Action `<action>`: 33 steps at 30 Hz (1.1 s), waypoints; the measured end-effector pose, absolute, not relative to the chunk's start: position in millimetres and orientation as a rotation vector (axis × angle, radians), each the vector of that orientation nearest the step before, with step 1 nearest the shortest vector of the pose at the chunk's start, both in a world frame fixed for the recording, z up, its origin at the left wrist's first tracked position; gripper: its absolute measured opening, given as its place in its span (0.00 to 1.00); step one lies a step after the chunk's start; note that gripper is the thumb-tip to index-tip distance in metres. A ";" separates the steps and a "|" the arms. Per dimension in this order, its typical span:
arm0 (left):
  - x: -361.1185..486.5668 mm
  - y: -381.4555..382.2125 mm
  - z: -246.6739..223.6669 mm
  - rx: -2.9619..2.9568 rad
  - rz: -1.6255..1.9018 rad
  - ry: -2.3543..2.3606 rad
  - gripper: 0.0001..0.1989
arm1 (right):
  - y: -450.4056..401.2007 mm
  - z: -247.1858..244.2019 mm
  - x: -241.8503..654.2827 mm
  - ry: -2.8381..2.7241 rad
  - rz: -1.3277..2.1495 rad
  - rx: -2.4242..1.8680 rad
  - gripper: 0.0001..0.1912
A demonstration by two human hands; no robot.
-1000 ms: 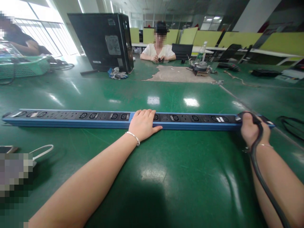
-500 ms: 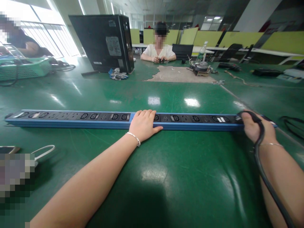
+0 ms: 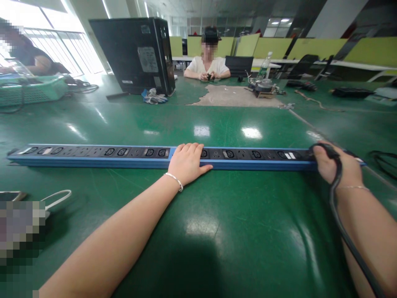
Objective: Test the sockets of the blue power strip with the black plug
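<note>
A long blue power strip [image 3: 254, 164] with a row of black sockets lies across the table. My left hand [image 3: 187, 162] grips it near the middle, fingers over the top and far edge, thumb along the near side. At the strip's right end, my right hand [image 3: 341, 167] is closed round the black plug of a thick power cord [image 3: 336, 211]. The plug is at the socket face, mostly covered by my fingers, so I cannot tell how deep it sits. The cord hangs down over my right forearm.
A black computer case [image 3: 133, 58] stands at the back left, with gloves [image 3: 154, 97] beside it. A green basket [image 3: 34, 90] is at far left, a bottle [image 3: 264, 66] at the back. Another person [image 3: 207, 68] sits opposite; black cable [image 3: 384, 163] lies at right.
The strip's right end and my right hand with the plug have shifted very slightly to the right. The cord's upper bend has moved a little left. My left hand stays in place.
</note>
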State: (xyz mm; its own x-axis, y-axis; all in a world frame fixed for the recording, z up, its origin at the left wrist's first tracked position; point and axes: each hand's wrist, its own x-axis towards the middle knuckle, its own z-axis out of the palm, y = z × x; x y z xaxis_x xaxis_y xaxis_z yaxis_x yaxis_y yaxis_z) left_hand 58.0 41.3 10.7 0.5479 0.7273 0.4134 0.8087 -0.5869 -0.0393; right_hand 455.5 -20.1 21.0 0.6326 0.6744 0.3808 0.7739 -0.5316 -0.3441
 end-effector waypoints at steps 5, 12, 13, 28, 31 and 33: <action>58.0 41.5 10.8 -2.560 -0.531 -1.292 0.33 | -20.4 14.2 463.4 -1.119 -0.283 -2.289 0.24; 59.0 41.6 10.8 -2.567 -0.526 -1.301 0.33 | -22.6 15.9 463.8 -1.123 -0.319 -2.310 0.25; 59.1 41.6 10.8 -2.567 -0.528 -1.299 0.33 | -22.6 15.9 462.5 -1.126 -0.331 -2.315 0.25; 58.9 40.8 10.2 -2.558 -0.533 -1.299 0.33 | -18.7 20.2 445.0 -1.140 -0.353 -2.343 0.28; 58.8 40.9 10.1 -2.563 -0.524 -1.300 0.33 | -18.0 21.4 442.0 -1.120 -0.347 -2.338 0.28; 58.8 40.9 10.1 -2.563 -0.518 -1.303 0.33 | -18.2 21.2 442.6 -1.106 -0.337 -2.326 0.28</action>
